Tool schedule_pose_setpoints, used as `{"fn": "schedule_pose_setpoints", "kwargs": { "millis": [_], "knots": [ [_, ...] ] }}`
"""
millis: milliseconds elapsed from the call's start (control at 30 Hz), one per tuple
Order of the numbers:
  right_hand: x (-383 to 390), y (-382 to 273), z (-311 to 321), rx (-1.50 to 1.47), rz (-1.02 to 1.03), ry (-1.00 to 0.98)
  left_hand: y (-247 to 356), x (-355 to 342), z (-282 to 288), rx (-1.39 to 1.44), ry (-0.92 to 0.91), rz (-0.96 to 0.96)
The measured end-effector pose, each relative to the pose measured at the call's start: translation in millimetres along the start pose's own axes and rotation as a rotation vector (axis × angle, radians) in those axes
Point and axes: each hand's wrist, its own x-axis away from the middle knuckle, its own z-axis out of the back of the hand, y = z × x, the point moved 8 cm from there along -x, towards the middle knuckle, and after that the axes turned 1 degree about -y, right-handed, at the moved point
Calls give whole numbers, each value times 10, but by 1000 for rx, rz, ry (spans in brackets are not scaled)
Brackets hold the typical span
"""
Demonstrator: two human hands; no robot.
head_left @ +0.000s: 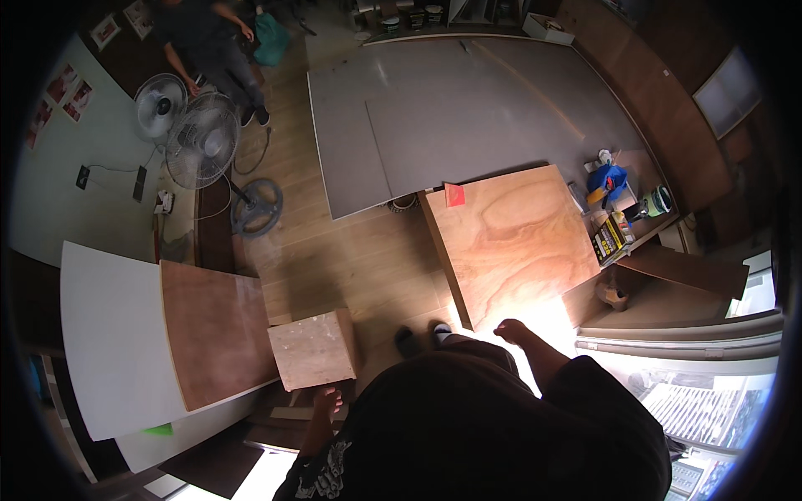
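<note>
My left hand hangs low beside a pale wooden box, its fingers loosely bent and apart, with nothing seen in them. My right hand is curled closed just off the near edge of a wood-grain panel; no object shows in it. The panel lies raised like a tabletop, and a small red square piece rests near its far left corner. Neither hand visibly touches anything. My feet stand on the floor between box and panel.
A large grey sheet fills the far side. Cans and a blue bag crowd the right. Two standing fans and another person are at far left. White and brown boards stand left; a window is right.
</note>
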Motion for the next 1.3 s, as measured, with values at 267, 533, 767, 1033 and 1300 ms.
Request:
{"fn": "schedule_pose_setpoints", "kwargs": {
  "millis": [267,533,767,1033,1300],
  "knots": [
    [-849,-764,352,31,39,61,-259,245,234,-180,114,-8],
    [-1970,-1281,1322,40,66,278,-264,60,524,-254,134,6],
    [-3338,-1472,1937,-76,16,214,695,40,541,-184,109,106],
    [-4367,-1883,2421,141,-125,78,1421,8,399,-141,109,246],
    [-5191,-1316,2206,371,-132,107,2663,-205,326,-46,90,400]
  ]
}}
